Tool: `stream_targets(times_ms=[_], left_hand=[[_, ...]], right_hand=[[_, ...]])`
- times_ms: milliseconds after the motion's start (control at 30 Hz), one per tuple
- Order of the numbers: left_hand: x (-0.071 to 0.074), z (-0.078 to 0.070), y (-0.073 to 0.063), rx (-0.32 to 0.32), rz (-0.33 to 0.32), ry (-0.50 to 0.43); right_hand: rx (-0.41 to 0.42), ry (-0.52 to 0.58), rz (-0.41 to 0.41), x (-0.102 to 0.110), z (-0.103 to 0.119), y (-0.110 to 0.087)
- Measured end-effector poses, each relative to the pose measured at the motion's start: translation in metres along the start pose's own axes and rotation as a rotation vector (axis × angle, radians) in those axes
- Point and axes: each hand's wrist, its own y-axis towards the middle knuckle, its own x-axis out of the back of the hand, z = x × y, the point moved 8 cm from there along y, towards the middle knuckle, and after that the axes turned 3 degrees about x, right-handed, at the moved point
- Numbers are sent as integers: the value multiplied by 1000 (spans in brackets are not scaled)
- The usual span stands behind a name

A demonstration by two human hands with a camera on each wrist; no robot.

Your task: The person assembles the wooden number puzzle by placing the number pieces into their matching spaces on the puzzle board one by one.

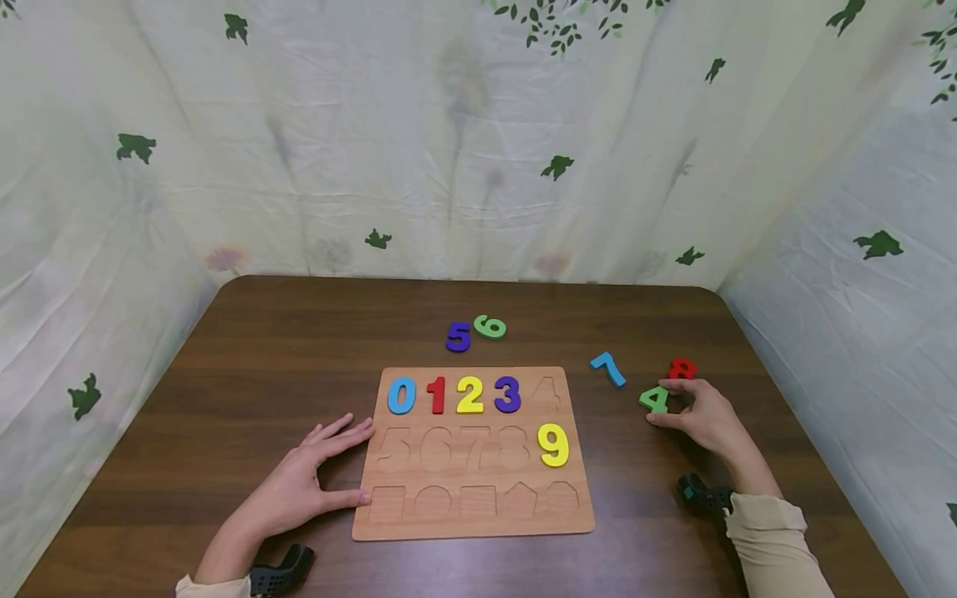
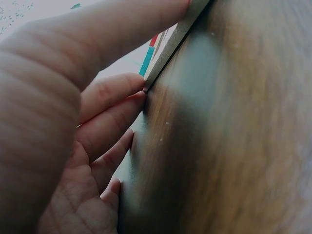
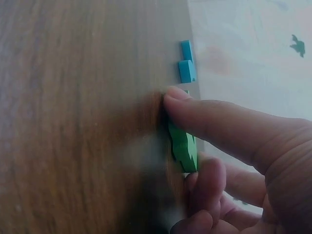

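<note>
At far left, pale cloth (image 1: 97,249) with dark green prints, then the brown table (image 1: 299,332); low at left, a pale cuff (image 1: 213,588) and a black wrist camera (image 1: 287,571); just above, the left hand (image 1: 299,482), fingers and thumb spread, gripping nothing, with fingertips and thumb tip against the left edge of the board (image 1: 478,527).

Along the board's top row, left to right, in their recesses: blue 0 (image 1: 392,397), red 1 (image 1: 438,396), yellow 2 (image 1: 469,408), purple 3 (image 1: 516,394), then a bare 4-shaped recess; in the middle row, outlines of numerals and, at the right end, yellow 9 (image 1: 557,451); in the bottom row, outlines of simple shapes.

Beyond the board's far edge, flat on the table, purple 5 (image 1: 459,335) and, just beside to the right, green 6 (image 1: 489,335), turned on its side; right of the board, blue 7 (image 1: 613,370), tilted; farther right, green 4 (image 1: 661,400), pinched between thumb and finger of the right hand (image 1: 703,415); whether touching the table or slightly raised, hard to tell, even from the right wrist; just beyond, red 8 (image 1: 691,369), partly hidden by the fingers; nearer, another wrist camera and a rolled beige sleeve (image 1: 777,540).
</note>
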Motion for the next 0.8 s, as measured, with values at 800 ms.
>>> stream_targets(times_ms=[800], left_hand=[[0, -1, 0, -21, -7, -1]], right_hand=[[168, 45, 13, -16, 65, 28]])
